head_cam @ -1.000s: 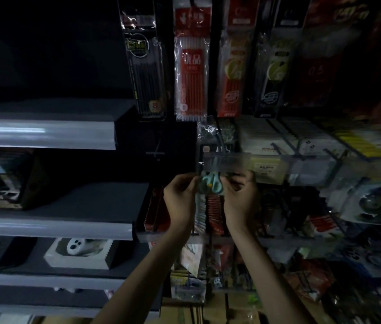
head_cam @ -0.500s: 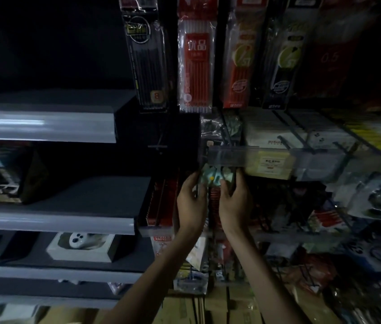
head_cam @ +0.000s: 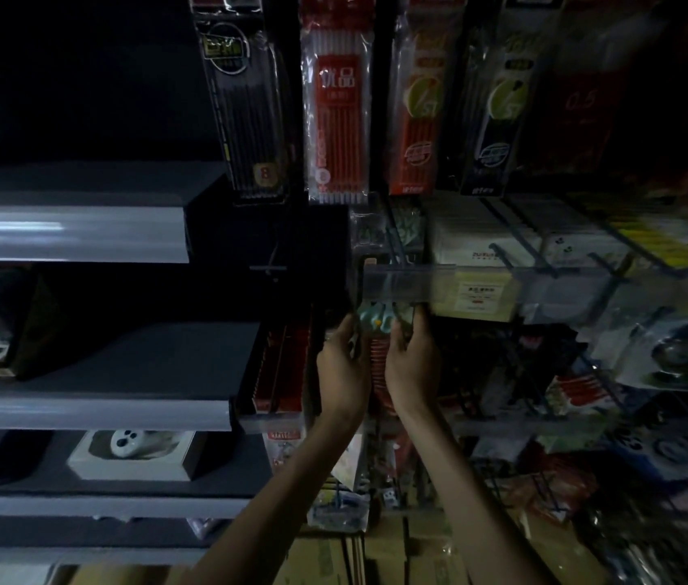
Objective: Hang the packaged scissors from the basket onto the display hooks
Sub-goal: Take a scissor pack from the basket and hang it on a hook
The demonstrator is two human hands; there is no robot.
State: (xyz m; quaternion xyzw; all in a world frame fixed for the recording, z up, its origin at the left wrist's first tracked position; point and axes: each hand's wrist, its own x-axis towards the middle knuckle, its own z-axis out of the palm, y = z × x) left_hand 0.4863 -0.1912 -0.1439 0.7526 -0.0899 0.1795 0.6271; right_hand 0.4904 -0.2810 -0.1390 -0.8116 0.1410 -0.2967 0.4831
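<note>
At frame centre, the left hand (head_cam: 342,369) and right hand (head_cam: 411,367) pinch the sides of the packaged scissors (head_cam: 380,323) just under the price rail (head_cam: 418,285); the person should level the pack, align its hole with the hook (head_cam: 393,242), then slide it back.

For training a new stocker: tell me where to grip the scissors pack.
Hold the scissors pack by its lower side edges, coming from below, as the left hand and right hand do; its top is hidden behind the price rail.
</note>
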